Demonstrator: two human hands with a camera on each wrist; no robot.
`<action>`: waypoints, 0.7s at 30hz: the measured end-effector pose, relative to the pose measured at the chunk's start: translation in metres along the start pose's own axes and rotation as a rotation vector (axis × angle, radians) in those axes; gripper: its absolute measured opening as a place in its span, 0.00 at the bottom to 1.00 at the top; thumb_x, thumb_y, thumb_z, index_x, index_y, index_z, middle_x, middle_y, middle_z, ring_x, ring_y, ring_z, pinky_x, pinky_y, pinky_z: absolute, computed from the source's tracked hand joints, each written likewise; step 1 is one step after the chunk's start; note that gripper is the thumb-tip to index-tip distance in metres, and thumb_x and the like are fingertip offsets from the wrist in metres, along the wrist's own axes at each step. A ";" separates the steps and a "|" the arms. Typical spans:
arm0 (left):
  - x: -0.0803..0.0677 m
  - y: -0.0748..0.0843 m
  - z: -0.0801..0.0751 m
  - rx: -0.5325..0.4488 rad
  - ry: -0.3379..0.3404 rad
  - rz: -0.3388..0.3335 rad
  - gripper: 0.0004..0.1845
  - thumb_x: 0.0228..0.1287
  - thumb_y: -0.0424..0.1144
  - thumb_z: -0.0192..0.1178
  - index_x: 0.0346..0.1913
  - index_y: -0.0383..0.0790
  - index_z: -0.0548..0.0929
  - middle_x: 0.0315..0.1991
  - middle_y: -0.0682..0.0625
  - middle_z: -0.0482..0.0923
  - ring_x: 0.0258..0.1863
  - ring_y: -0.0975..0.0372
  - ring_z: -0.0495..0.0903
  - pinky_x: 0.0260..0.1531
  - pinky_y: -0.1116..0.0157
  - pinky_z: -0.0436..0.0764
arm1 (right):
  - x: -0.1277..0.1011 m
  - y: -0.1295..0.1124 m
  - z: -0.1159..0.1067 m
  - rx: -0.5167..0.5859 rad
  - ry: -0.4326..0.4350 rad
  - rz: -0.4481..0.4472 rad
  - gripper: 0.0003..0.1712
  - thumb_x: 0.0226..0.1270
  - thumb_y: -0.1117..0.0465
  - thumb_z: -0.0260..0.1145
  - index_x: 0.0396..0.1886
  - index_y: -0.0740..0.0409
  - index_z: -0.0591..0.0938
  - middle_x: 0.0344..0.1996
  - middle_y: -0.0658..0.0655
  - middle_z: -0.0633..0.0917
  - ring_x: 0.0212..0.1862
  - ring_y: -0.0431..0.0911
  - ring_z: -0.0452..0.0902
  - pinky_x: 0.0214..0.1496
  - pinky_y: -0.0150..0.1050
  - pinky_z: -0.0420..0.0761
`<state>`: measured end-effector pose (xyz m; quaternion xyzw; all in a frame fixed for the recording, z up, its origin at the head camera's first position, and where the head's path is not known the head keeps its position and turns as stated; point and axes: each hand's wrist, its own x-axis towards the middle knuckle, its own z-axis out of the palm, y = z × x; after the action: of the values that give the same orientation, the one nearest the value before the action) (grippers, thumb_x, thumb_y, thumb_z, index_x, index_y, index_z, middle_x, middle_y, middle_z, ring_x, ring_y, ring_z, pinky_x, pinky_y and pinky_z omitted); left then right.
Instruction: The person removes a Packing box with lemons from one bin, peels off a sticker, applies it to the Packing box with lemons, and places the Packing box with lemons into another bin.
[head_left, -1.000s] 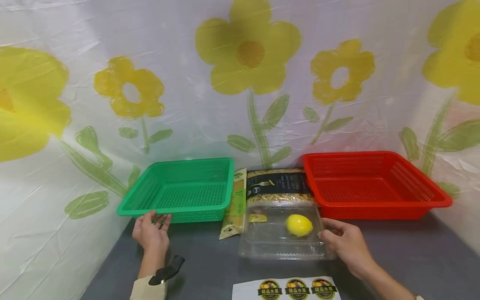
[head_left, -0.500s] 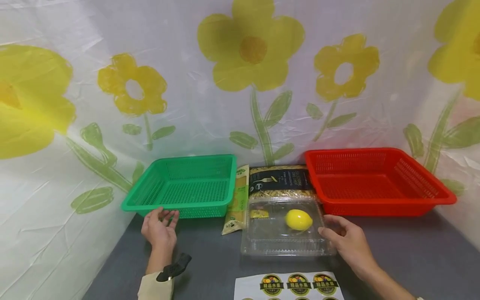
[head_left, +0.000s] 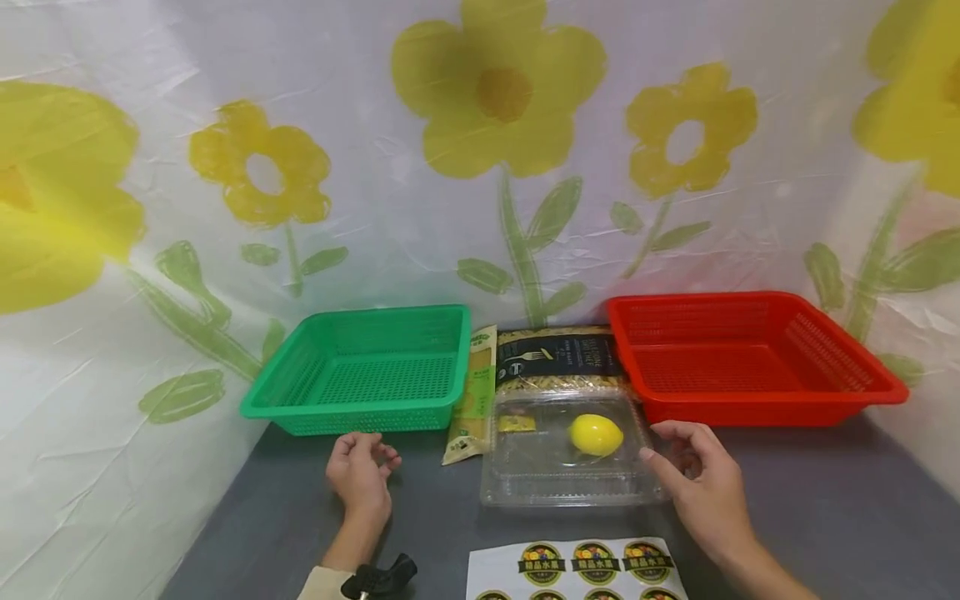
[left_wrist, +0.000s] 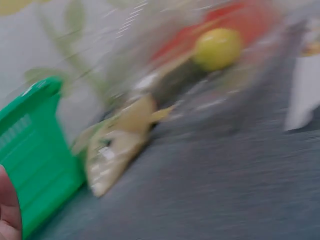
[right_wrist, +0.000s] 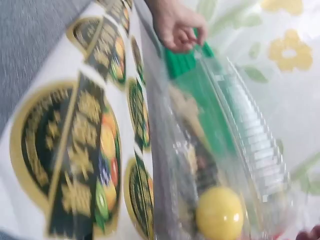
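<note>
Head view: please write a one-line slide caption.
Yellow lemon in clear plastic clamshell box between green and red plastic baskets.

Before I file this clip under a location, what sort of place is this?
Probably a staged tabletop sorting setup, not a real kitchen: a flower-printed sheet as backdrop, a green basket and a red basket on a grey table.
</note>
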<state>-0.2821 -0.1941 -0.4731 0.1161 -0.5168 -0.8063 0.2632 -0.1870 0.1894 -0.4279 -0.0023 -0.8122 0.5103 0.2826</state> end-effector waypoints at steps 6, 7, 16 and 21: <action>-0.030 0.005 0.010 0.131 -0.167 0.098 0.09 0.66 0.21 0.54 0.28 0.29 0.69 0.17 0.46 0.75 0.14 0.61 0.76 0.13 0.64 0.79 | -0.015 -0.016 0.013 0.216 -0.078 -0.224 0.23 0.54 0.80 0.73 0.49 0.60 0.83 0.38 0.51 0.79 0.36 0.41 0.75 0.29 0.29 0.80; -0.036 0.006 0.010 0.142 -0.216 0.135 0.09 0.65 0.20 0.54 0.27 0.28 0.69 0.16 0.44 0.74 0.13 0.60 0.75 0.11 0.64 0.78 | -0.018 -0.018 0.015 0.247 -0.107 -0.242 0.23 0.54 0.81 0.72 0.48 0.60 0.83 0.37 0.51 0.79 0.36 0.41 0.76 0.27 0.31 0.80; -0.075 0.016 0.002 0.306 -0.967 0.415 0.10 0.58 0.19 0.59 0.30 0.38 0.79 0.17 0.44 0.74 0.15 0.69 0.72 0.12 0.69 0.75 | -0.039 -0.024 0.032 0.370 -0.485 -0.109 0.12 0.63 0.73 0.70 0.44 0.59 0.82 0.34 0.53 0.83 0.31 0.40 0.80 0.21 0.40 0.83; -0.081 0.016 -0.001 0.501 -1.317 0.276 0.06 0.64 0.29 0.62 0.34 0.44 0.83 0.21 0.51 0.79 0.21 0.78 0.70 0.17 0.73 0.77 | -0.043 -0.014 0.042 0.355 -0.753 -0.066 0.12 0.67 0.68 0.69 0.48 0.63 0.82 0.37 0.57 0.84 0.34 0.37 0.80 0.30 0.37 0.85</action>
<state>-0.2092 -0.1555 -0.4662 -0.4040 -0.7478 -0.5255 -0.0380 -0.1664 0.1356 -0.4492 0.2591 -0.7580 0.5981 -0.0222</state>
